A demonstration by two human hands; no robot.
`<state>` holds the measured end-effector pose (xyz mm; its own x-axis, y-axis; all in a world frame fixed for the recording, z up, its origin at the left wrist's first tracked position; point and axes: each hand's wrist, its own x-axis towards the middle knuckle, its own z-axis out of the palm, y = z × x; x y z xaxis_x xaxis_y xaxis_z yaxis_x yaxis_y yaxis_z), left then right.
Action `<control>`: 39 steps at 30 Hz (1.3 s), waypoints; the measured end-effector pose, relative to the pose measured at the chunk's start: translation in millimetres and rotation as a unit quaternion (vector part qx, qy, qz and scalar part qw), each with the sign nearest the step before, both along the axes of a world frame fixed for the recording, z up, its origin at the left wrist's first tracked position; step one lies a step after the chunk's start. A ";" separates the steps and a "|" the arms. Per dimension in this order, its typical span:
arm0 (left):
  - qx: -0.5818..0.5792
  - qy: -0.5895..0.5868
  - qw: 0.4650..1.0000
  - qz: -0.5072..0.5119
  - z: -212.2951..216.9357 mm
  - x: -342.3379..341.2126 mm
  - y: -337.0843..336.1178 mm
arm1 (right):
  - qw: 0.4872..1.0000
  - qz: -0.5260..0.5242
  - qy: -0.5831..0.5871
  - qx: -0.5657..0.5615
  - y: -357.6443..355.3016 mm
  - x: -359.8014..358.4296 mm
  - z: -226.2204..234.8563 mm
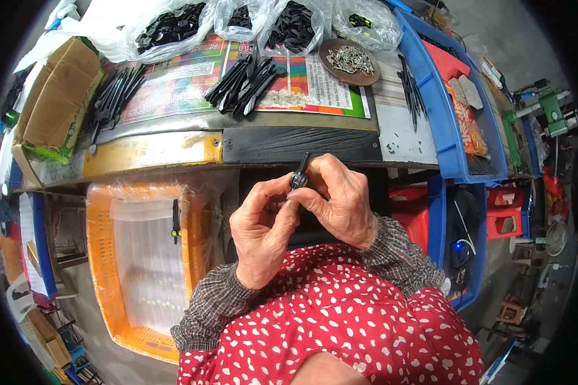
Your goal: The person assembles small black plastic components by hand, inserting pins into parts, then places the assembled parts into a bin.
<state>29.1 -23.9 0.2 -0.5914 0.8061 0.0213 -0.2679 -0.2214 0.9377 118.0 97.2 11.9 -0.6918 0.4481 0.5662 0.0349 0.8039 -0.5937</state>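
Observation:
Between both hands, in front of the table edge, is a small black plastic part [300,178] with a narrow end pointing up and away. My left hand [263,224] is closed, its thumb and fingertips pinching the near left side of the part. My right hand [338,199] grips it from the right, with thumb and bent fingers pressed together near its lower end. The fingertips hide the bottom of the part. Beyond the hands lies a pile of long black plastic pieces [245,83]. A brown round dish [331,65] holds many small metal fasteners.
Bags of black parts [170,27] line the table's back. More black strips [117,93] lie beside a cardboard box [59,96]; others [412,93] lie near a blue tray [448,138]. An orange crate [99,269], lined with clear plastic, stands lower left, a black-and-yellow piece [175,221] at its side.

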 end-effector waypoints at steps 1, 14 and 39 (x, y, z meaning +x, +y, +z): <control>0.000 -0.003 1.000 0.000 -1.0 0.1 -0.4 | 1.000 0.006 -0.005 0.013 0.9 1.2 -0.8; -0.008 0.074 0.995 0.062 -5.6 7.2 8.2 | 0.996 -0.011 0.013 -0.092 -3.8 -7.1 -10.6; 0.021 0.007 1.000 0.014 -5.7 3.8 2.0 | 1.000 -0.008 0.007 -0.027 -7.3 -3.9 -12.1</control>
<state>32.9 -21.9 -5.5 -0.6129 0.7877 0.0634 -0.2472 -0.2673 0.9314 114.1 89.9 -0.2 -0.6766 0.4887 0.5508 0.0385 0.7705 -0.6363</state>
